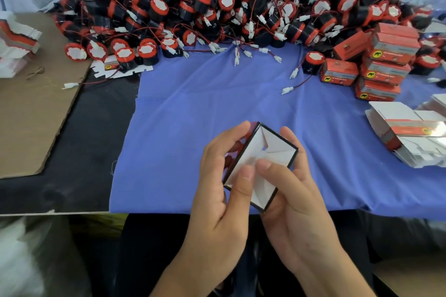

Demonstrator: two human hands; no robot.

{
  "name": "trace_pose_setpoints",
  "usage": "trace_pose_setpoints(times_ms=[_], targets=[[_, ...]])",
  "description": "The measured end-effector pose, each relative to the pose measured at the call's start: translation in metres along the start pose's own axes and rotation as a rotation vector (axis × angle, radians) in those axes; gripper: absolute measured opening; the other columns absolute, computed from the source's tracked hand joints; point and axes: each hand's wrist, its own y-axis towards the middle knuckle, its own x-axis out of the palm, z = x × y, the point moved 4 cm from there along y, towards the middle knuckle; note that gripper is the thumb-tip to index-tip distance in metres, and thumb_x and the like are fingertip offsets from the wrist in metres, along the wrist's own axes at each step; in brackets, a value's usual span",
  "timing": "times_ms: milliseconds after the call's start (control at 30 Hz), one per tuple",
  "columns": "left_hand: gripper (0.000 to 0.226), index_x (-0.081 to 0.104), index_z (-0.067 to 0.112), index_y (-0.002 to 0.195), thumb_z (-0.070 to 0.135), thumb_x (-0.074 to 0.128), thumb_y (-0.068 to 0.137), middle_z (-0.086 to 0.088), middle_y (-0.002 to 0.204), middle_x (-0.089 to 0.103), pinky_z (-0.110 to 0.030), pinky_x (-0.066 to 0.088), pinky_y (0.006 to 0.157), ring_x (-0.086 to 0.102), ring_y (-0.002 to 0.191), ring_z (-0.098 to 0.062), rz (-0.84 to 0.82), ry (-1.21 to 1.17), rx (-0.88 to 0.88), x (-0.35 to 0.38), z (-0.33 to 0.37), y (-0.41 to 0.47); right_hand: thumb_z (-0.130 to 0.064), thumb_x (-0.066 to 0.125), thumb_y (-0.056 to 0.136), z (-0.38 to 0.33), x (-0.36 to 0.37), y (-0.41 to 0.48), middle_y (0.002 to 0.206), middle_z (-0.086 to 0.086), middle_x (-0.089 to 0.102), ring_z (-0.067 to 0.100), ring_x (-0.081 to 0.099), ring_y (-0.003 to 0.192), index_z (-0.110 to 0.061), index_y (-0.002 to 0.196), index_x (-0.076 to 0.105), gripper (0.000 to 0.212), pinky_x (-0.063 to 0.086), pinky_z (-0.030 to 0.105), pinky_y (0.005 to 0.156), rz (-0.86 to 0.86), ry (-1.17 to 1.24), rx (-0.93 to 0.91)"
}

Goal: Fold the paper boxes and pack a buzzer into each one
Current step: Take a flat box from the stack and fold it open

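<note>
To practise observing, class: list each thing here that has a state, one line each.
Held box: opened up, end flaps partly folded in.
Left hand: grips the held box.
Right hand: grips it, thumb on a flap.
Buzzers: loose, heaped.
Red boxes: closed, stacked.
Box blanks: flat.

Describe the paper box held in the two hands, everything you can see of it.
The paper box looks like thin card: white inside, black along its edges, red print on the side by the left hand. One end faces the camera, white flaps folded inward across it. It is tilted diagonally over the blue cloth's near edge. The left hand and right hand grip its sides; both thumbs press the flaps.
</note>
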Motion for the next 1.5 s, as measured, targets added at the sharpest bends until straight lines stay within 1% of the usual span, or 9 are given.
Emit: trace_pose_setpoints(times_ms=[267, 433, 567, 733, 900, 1000, 1200, 1400, 1500], targets=[[0.063, 0.051, 0.041, 0.139, -0.006, 0.043, 0.098, 0.014, 0.142, 0.055, -0.036, 0.049, 0.105, 0.053, 0.132, -0.028, -0.046, 0.188, 0.075, 0.004, -0.004, -0.008, -0.004, 0.059, 0.079, 0.007, -0.008, 0.001, 0.103, 0.005, 0.079, 0.023, 0.077, 0.092, -0.057, 0.114, 0.055, 0.064, 0.059, 0.027, 0.074, -0.035, -0.238, 0.034], [0.067, 0.053, 0.038, 0.137, -0.013, 0.041, 0.094, 0.016, 0.141, 0.054, -0.025, 0.041, 0.110, 0.050, 0.137, -0.026, 0.029, 0.245, 0.138, 0.007, -0.007, -0.010, -0.009, 0.069, 0.068, 0.009, -0.011, 0.000, 0.109, 0.004, 0.078, 0.026, 0.074, 0.095, -0.058, 0.118, 0.055, 0.071, 0.061, 0.050, 0.089, 0.039, -0.195, -0.012], [0.043, 0.054, 0.027, 0.138, 0.004, 0.041, 0.105, 0.012, 0.146, 0.052, -0.028, 0.038, 0.113, 0.045, 0.143, -0.026, 0.030, 0.180, 0.130, 0.009, -0.007, -0.012, -0.011, 0.076, 0.069, 0.008, -0.014, 0.002, 0.119, 0.009, 0.075, 0.024, 0.073, 0.101, -0.039, 0.136, 0.053, 0.076, 0.061, 0.036, 0.081, -0.019, 0.007, 0.042], [0.038, 0.053, 0.024, 0.142, 0.011, 0.042, 0.108, 0.012, 0.148, 0.052, -0.025, 0.038, 0.113, 0.045, 0.144, -0.024, -0.021, 0.161, 0.070, 0.006, -0.009, -0.012, -0.012, 0.077, 0.078, 0.008, -0.019, 0.000, 0.131, 0.014, 0.067, 0.031, 0.067, 0.112, -0.026, 0.146, 0.051, 0.074, 0.056, 0.048, 0.096, -0.117, -0.006, 0.116], [0.044, 0.054, 0.037, 0.142, 0.016, 0.051, 0.104, -0.005, 0.148, 0.055, -0.054, 0.045, 0.110, 0.050, 0.139, -0.035, -0.077, 0.021, -0.117, -0.002, -0.023, -0.017, 0.001, 0.074, 0.071, 0.002, -0.022, 0.000, 0.118, 0.018, 0.073, 0.032, 0.072, 0.102, -0.043, 0.131, 0.061, 0.074, 0.060, 0.039, 0.087, -0.100, -0.124, 0.049], [0.053, 0.055, 0.037, 0.142, 0.007, 0.055, 0.099, -0.009, 0.150, 0.052, -0.058, 0.045, 0.109, 0.049, 0.139, -0.037, -0.099, -0.020, -0.121, -0.002, -0.026, -0.023, 0.009, 0.062, 0.072, 0.001, -0.022, 0.000, 0.092, 0.012, 0.075, 0.026, 0.073, 0.080, -0.046, 0.126, 0.061, 0.077, 0.059, 0.028, 0.070, -0.044, -0.237, 0.027], [0.074, 0.058, 0.036, 0.136, -0.019, 0.046, 0.088, -0.016, 0.141, 0.055, -0.064, 0.050, 0.101, 0.055, 0.131, -0.044, -0.024, -0.074, -0.051, 0.001, -0.029, -0.024, -0.001, 0.062, 0.076, 0.002, -0.013, -0.009, 0.086, -0.004, 0.077, 0.014, 0.072, 0.073, -0.053, 0.122, 0.056, 0.069, 0.058, 0.022, 0.066, -0.017, -0.492, -0.037], [0.084, 0.058, 0.028, 0.131, -0.035, 0.038, 0.080, -0.011, 0.132, 0.057, -0.015, 0.051, 0.097, 0.059, 0.128, -0.017, 0.113, 0.027, 0.105, -0.001, -0.019, -0.022, -0.011, 0.071, 0.076, 0.007, -0.015, -0.008, 0.103, 0.002, 0.078, 0.021, 0.076, 0.093, -0.056, 0.124, 0.055, 0.068, 0.060, 0.025, 0.076, -0.014, -0.526, 0.006], [0.084, 0.059, 0.035, 0.126, -0.030, 0.039, 0.077, -0.002, 0.128, 0.059, -0.021, 0.050, 0.097, 0.059, 0.126, -0.024, 0.143, 0.133, 0.192, 0.002, -0.013, -0.022, -0.005, 0.073, 0.081, 0.010, -0.015, -0.009, 0.098, 0.001, 0.079, 0.020, 0.077, 0.085, -0.056, 0.123, 0.055, 0.068, 0.059, 0.023, 0.069, 0.038, -0.552, -0.025]])
